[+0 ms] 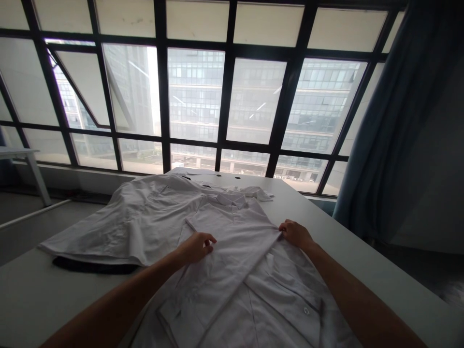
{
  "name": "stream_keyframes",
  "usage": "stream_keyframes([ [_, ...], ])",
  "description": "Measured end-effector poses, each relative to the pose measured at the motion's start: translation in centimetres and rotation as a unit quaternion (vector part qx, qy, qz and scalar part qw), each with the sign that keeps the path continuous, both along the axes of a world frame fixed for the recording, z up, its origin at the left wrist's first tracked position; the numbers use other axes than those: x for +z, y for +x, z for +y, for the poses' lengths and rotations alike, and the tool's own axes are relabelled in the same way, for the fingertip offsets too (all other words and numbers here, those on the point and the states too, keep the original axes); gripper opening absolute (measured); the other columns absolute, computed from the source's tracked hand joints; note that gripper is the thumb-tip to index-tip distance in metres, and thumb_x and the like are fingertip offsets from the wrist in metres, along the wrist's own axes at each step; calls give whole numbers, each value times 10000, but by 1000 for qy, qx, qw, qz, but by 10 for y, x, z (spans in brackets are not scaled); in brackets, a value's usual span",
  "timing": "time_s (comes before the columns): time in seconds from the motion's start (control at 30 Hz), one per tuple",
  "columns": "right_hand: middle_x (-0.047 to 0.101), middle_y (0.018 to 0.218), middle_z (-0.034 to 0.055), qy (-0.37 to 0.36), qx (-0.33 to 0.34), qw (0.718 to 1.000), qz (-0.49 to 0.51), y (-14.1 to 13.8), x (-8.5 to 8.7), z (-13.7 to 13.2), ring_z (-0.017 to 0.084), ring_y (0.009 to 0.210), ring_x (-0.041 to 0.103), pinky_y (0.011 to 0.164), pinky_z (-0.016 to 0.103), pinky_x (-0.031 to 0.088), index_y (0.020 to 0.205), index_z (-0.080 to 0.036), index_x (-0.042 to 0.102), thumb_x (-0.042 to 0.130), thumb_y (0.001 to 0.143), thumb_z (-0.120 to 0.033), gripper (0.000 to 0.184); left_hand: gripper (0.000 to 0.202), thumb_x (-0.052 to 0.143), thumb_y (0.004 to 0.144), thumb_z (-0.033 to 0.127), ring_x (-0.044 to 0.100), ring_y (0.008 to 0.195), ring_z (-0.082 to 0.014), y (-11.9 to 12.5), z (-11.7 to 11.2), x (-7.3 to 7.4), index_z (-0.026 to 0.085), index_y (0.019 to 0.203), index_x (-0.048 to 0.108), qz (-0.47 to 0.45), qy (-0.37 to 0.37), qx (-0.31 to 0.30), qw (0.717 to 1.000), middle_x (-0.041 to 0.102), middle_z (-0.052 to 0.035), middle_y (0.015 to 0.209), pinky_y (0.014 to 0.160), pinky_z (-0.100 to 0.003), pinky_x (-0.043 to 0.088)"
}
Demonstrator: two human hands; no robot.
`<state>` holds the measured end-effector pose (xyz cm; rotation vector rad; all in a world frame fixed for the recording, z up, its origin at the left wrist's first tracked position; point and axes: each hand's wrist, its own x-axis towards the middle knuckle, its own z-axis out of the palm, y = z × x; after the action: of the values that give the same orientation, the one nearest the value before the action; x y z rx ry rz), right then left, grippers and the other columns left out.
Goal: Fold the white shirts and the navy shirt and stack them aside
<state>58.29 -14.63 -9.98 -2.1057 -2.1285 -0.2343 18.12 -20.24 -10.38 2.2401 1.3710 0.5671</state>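
Note:
A white shirt lies spread on the table in front of me, its collar at the far end. One side of it is folded over at a slant across the body, and a sleeve with a buttoned cuff rests near the front. My right hand pinches the folded edge at the shirt's right side. Over the left part of the shirt is my left hand, its thumb and forefinger apart and nothing between them.
More white shirts lie to the left and behind, with a dark strip under their near edge. The white table reaches toward large windows. A blue curtain hangs at right; another white table stands at far left.

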Motion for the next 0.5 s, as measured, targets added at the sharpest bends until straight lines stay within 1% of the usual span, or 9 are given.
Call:
stream_keyframes([
  [0.07, 679, 1075, 130, -16, -9, 999, -46, -12, 6, 0, 240, 973, 639, 823, 330, 450, 944, -187, 750, 480, 863, -176, 282, 278, 573, 825, 258, 656, 807, -195, 2, -5, 4, 191, 1041, 735, 46, 34, 2, 998, 703, -55, 928, 767, -271, 482],
  [0.13, 666, 1111, 178, -20, -1, 997, -73, -30, 10, 3, 276, 1039, 618, 894, 376, 432, 983, -149, 740, 472, 877, -205, 294, 264, 565, 859, 287, 654, 902, -223, 5, -10, 6, 197, 1038, 736, 89, 85, -5, 992, 685, -79, 1003, 829, -306, 486],
  [0.2, 631, 1224, 170, -17, 31, 997, -66, -52, 9, 10, 278, 1129, 577, 972, 380, 395, 1108, -159, 702, 450, 906, -279, 344, 304, 549, 896, 349, 617, 1043, -252, 8, -13, 6, 200, 1108, 708, 112, 134, -33, 984, 650, -100, 1141, 911, -348, 472],
  [0.27, 547, 1380, 122, -25, 79, 996, -40, -73, 3, 20, 261, 1241, 506, 1045, 356, 347, 1288, -193, 599, 430, 925, -391, 448, 386, 521, 924, 410, 523, 1219, -276, 10, -15, 2, 204, 1226, 642, 121, 160, -77, 977, 571, -111, 1323, 1022, -396, 415],
  [0.33, 437, 1487, 106, -53, 102, 993, -11, -89, -7, 33, 254, 1343, 406, 1108, 343, 282, 1413, -178, 476, 399, 928, -493, 583, 464, 473, 950, 456, 399, 1351, -288, 12, -15, -3, 209, 1334, 554, 132, 147, -116, 973, 444, -107, 1472, 1115, -454, 316],
  [0.37, 392, 1516, 111, -72, 96, 993, 4, -93, -12, 40, 254, 1379, 358, 1132, 349, 246, 1447, -157, 428, 366, 933, -526, 636, 499, 446, 959, 476, 342, 1393, -289, 12, -15, -6, 210, 1377, 509, 139, 130, -129, 973, 387, -105, 1514, 1142, -479, 267],
  [0.43, 319, 1553, 122, -105, 58, 992, 25, -95, -21, 58, 255, 1425, 278, 1158, 382, 191, 1485, -120, 356, 274, 950, -562, 698, 565, 404, 964, 524, 270, 1431, -289, 12, -14, -9, 210, 1432, 440, 151, 95, -144, 973, 320, -105, 1548, 1164, -509, 203],
  [0.5, 237, 1586, 111, -124, 19, 991, 41, -90, -27, 77, 249, 1454, 206, 1166, 426, 160, 1512, -119, 290, 188, 958, -577, 726, 615, 381, 958, 569, 237, 1444, -288, 11, -13, -9, 209, 1456, 404, 153, 74, -150, 974, 286, -107, 1560, 1171, -516, 177],
])
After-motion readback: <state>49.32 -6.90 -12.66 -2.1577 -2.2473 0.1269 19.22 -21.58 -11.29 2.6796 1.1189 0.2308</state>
